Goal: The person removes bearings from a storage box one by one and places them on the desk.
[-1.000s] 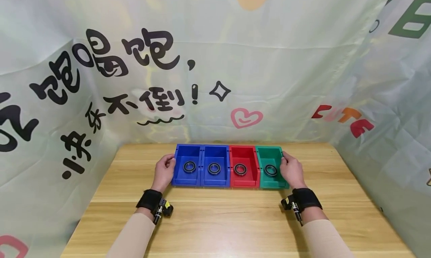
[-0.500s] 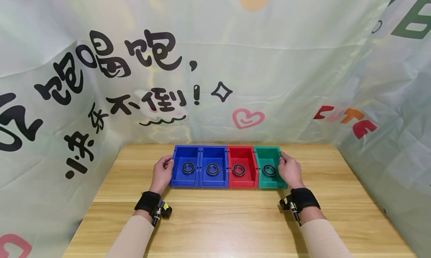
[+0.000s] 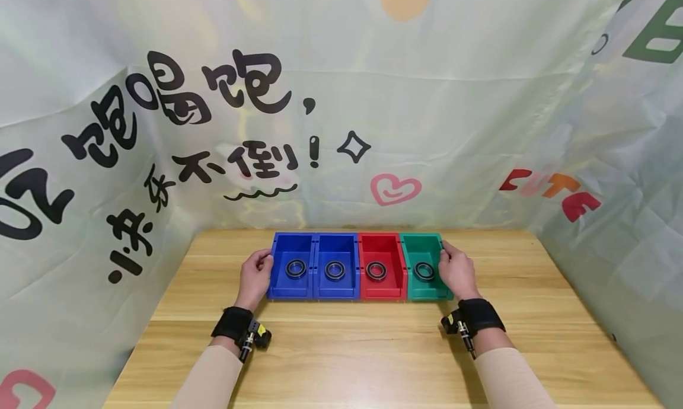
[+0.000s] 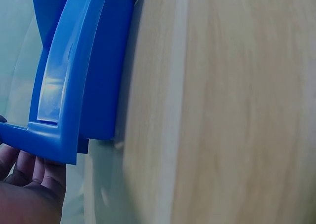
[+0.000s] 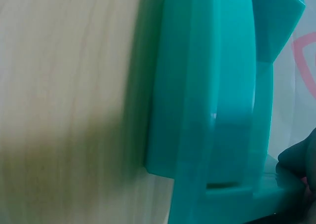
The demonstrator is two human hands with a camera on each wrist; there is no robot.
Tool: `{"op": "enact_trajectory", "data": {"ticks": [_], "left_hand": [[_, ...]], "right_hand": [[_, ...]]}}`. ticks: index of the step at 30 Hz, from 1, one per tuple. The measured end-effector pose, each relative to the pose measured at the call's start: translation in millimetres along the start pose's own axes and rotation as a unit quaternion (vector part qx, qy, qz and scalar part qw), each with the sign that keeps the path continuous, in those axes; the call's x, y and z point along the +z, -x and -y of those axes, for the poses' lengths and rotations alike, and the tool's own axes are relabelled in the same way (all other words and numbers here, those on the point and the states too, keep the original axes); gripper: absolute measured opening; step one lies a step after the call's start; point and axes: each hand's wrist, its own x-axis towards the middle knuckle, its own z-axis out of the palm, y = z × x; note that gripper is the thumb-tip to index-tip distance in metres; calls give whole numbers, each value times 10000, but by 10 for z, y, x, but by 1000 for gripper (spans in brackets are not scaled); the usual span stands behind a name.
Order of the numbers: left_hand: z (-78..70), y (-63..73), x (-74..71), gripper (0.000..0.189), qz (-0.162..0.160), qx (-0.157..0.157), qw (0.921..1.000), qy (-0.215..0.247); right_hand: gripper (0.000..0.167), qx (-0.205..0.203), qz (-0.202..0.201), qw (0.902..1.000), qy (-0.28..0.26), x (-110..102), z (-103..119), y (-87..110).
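Note:
Two blue bins, the left one [image 3: 292, 247] and the middle one [image 3: 337, 248], a red bin [image 3: 380, 248] and a green bin [image 3: 420, 248] stand side by side in a row. Each has one ring-shaped ball bearing inside: bearing [image 3: 296, 269], bearing [image 3: 334, 271], bearing [image 3: 376, 271], bearing [image 3: 424, 271]. My left hand [image 3: 254, 278] pinches the left blue bin's outer side, fingers curled below its rim in the left wrist view. My right hand [image 3: 459, 274] pinches the green bin's right rim, thumb and fingers partly out of the right wrist view.
The wooden table [image 3: 352, 355] stretches in front of the bins and to both sides. A printed fabric backdrop [image 3: 453, 130] rises close behind the row and along both sides. Each wrist wears a black strap with a small camera.
The whole row of bins, with both hands on it, has shifted slightly left and a little toward me. The bearings stay inside their bins. The head view has turned slightly.

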Motion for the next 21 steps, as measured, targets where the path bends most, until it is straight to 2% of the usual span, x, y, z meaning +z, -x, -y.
{"op": "enact_trajectory", "data": {"ticks": [9, 21], "left_hand": [[-4, 23, -37, 31, 3, -73, 9999, 71], [46, 22, -97, 32, -49, -44, 10000, 32]], "right_hand": [[42, 60, 79, 9999, -95, 37, 9, 5], [41, -9, -26, 10000, -56, 83, 43, 0]]}}
